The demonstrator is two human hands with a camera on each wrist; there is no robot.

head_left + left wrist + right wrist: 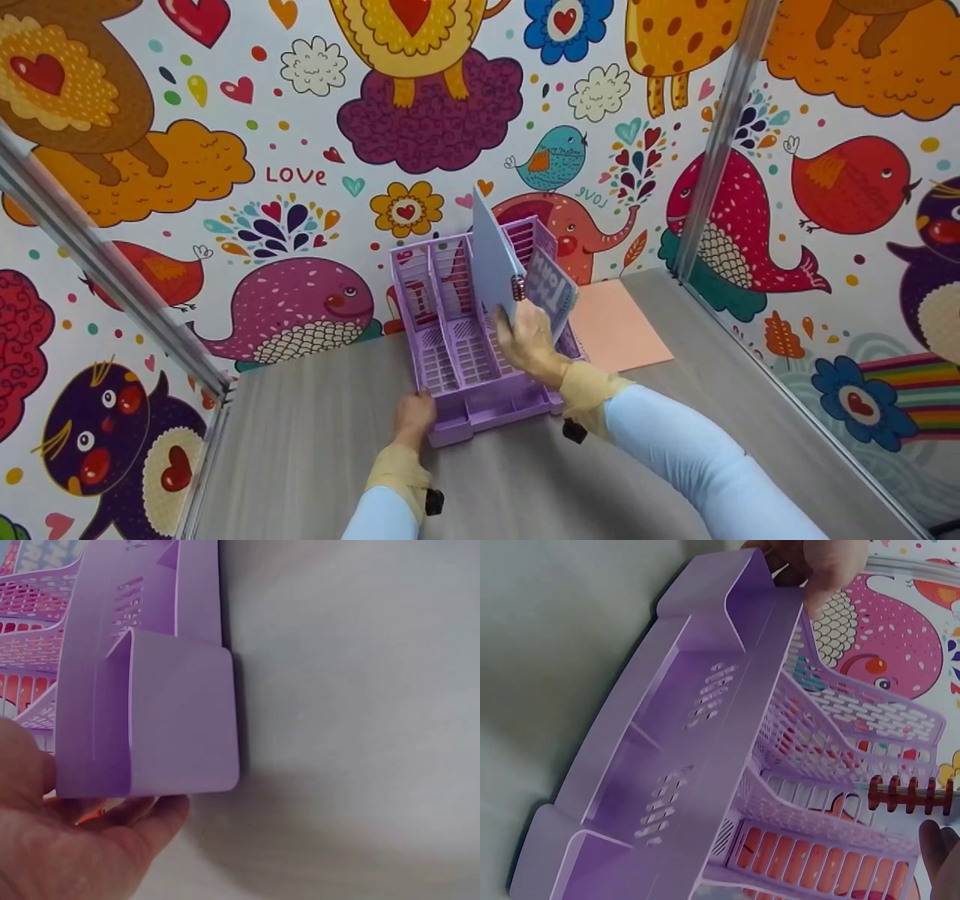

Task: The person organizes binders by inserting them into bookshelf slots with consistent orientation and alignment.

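Note:
A purple plastic file rack [495, 403] with slatted upright dividers stands on the table against the patterned wall. My left hand [415, 418] grips its front left corner; in the left wrist view the thumb and fingers [161, 823] lie about the corner wall. Over the rack, my right hand [529, 341] holds a pale blue notebook [493, 255] upright by its lower edge near the dark red ring binding [911, 796]. The notebook's lower end is partly hidden by that hand. Behind it, a grey-blue notebook with white lettering [551, 289] leans in the right-hand compartment.
A peach-coloured notebook or sheet [621, 326] lies flat on the grey table [315, 435], to the right of the rack. Small open trays run along the rack's front [622, 772]. Cartoon-printed panels [300, 307] with metal posts [720, 157] enclose the table.

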